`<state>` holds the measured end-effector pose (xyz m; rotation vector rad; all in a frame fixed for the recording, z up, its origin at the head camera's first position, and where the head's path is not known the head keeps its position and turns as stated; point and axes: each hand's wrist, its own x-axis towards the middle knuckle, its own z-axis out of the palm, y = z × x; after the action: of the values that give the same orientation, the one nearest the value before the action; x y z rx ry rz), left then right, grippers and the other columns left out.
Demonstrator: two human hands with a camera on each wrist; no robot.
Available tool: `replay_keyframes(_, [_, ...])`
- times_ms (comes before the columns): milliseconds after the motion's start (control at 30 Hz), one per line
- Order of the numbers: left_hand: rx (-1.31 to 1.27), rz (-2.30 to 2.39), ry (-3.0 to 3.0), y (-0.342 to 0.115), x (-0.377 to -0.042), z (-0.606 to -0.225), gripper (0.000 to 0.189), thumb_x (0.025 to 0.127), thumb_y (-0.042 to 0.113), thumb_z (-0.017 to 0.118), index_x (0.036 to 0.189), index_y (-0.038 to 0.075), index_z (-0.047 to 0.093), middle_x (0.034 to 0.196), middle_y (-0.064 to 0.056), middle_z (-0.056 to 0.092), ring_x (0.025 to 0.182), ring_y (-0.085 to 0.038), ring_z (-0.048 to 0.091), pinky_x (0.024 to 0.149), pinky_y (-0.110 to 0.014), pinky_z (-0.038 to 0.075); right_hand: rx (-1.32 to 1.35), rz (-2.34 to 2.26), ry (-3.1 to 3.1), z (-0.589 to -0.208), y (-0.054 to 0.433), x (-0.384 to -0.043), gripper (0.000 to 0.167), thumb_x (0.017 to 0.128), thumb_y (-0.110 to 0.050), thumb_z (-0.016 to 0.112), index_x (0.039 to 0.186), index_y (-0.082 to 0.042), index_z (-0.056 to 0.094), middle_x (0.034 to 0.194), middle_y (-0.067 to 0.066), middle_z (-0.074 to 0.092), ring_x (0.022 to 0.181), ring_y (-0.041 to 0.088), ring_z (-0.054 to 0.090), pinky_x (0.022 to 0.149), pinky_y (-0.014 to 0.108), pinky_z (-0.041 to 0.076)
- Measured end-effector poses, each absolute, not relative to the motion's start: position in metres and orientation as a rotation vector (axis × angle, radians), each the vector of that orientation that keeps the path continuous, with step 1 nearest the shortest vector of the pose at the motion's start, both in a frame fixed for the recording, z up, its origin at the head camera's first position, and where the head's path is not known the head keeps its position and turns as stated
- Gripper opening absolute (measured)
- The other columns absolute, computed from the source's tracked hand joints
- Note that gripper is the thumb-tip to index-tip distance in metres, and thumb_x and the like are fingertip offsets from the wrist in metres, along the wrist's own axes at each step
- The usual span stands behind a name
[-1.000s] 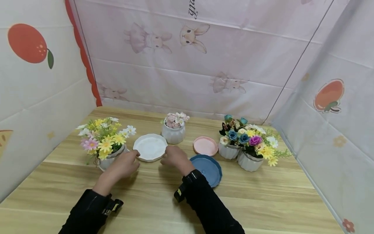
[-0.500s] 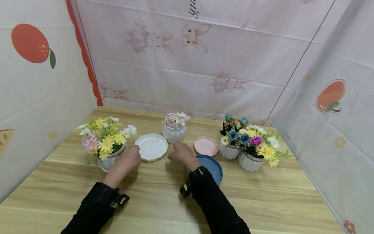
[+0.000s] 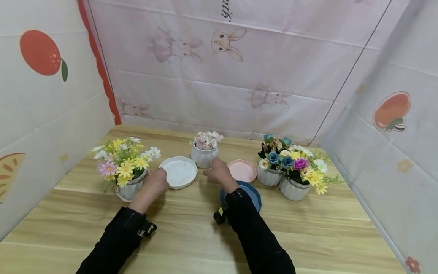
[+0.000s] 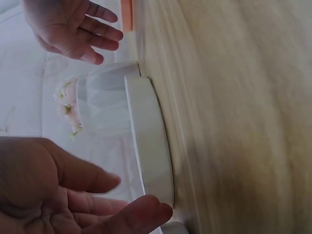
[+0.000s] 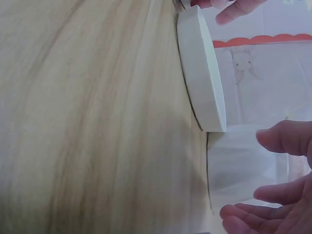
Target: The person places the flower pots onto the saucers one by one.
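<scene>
A white faceted plate (image 3: 179, 172) lies on the table. My left hand (image 3: 152, 188) is at its left rim; in the left wrist view the fingers (image 4: 141, 214) are loosely bent at the plate's edge, and whether they touch it I cannot tell. Past the plate's right side, my right hand (image 3: 219, 173) hovers with thumb and fingers (image 5: 278, 192) spread, holding nothing. Just behind it stands a white ribbed pot (image 3: 204, 156) of pale pink flowers, apart from the fingers as far as the head view shows.
A pot of yellow daisies (image 3: 131, 186) stands left of my left hand. A pink plate (image 3: 242, 171) and a blue plate (image 3: 253, 196), partly under my right wrist, lie to the right. Beyond them are two flower pots (image 3: 294, 189). Printed cloth walls (image 3: 219, 91) enclose the table.
My right hand has moved right, away from the white plate's edge toward the pink plate. The left hand has shifted slightly right. The plates and pots look unmoved.
</scene>
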<state>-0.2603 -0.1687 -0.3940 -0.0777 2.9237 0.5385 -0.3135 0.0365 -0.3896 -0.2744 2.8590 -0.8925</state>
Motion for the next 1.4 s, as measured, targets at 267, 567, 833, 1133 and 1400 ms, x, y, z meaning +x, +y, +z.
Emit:
replay_keyframes(267, [-0.096, 0.554, 3.008, -0.171, -0.268, -0.398, 0.014, 0.084, -0.008, 0.046, 0.077, -0.005, 0.058, 0.067, -0.013, 0.052, 0.061, -0.024, 0.049, 0.054, -0.032, 0.041, -0.127, -1.207, 2.807, -0.399, 0.037, -0.325, 0.039, 0.075, -0.011, 0.069, 0.106, 0.007, 0.053, 0.097, 0.015, 0.058, 0.081, 0.025, 0.051, 0.071, 0.034, 0.045])
replay_keyframes(567, [-0.100, 0.595, 3.032, -0.171, -0.270, -0.404, 0.015, 0.084, -0.009, 0.045, 0.079, -0.008, 0.060, 0.065, -0.014, 0.053, 0.061, -0.025, 0.052, 0.055, -0.034, 0.042, 0.034, -1.482, 2.684, -0.407, 0.041, -0.336, 0.059, 0.074, -0.010, 0.069, 0.125, 0.005, 0.044, 0.119, 0.019, 0.053, 0.106, 0.029, 0.051, 0.089, 0.039, 0.042])
replay_keyframes(833, [-0.053, 0.647, 3.019, -0.174, -0.269, -0.404, 0.010, 0.079, -0.010, 0.048, 0.077, -0.008, 0.057, 0.065, -0.015, 0.052, 0.058, -0.024, 0.045, 0.054, -0.033, 0.036, 0.005, -1.606, 2.649, -0.407, 0.040, -0.349, 0.075, 0.074, -0.011, 0.073, 0.138, 0.000, 0.034, 0.134, 0.019, 0.044, 0.123, 0.032, 0.040, 0.101, 0.040, 0.032])
replay_keyframes(1133, [-0.036, 0.635, 2.974, -0.177, -0.272, -0.406, 0.009, 0.078, -0.009, 0.049, 0.076, -0.007, 0.057, 0.065, -0.015, 0.051, 0.057, -0.023, 0.043, 0.052, -0.030, 0.034, -0.062, -1.600, 2.641, -0.412, 0.041, -0.359, 0.085, 0.073, -0.010, 0.076, 0.143, -0.003, 0.028, 0.138, 0.018, 0.041, 0.126, 0.031, 0.036, 0.103, 0.039, 0.028])
replay_keyframes(1400, [-0.098, 0.690, 2.920, -0.176, -0.270, -0.404, 0.008, 0.079, -0.009, 0.052, 0.083, -0.009, 0.059, 0.069, -0.014, 0.053, 0.057, -0.024, 0.051, 0.047, -0.027, 0.039, -0.072, -1.615, 2.607, -0.415, 0.037, -0.368, 0.094, 0.071, -0.012, 0.079, 0.145, -0.004, 0.022, 0.142, 0.017, 0.036, 0.129, 0.031, 0.033, 0.104, 0.039, 0.026])
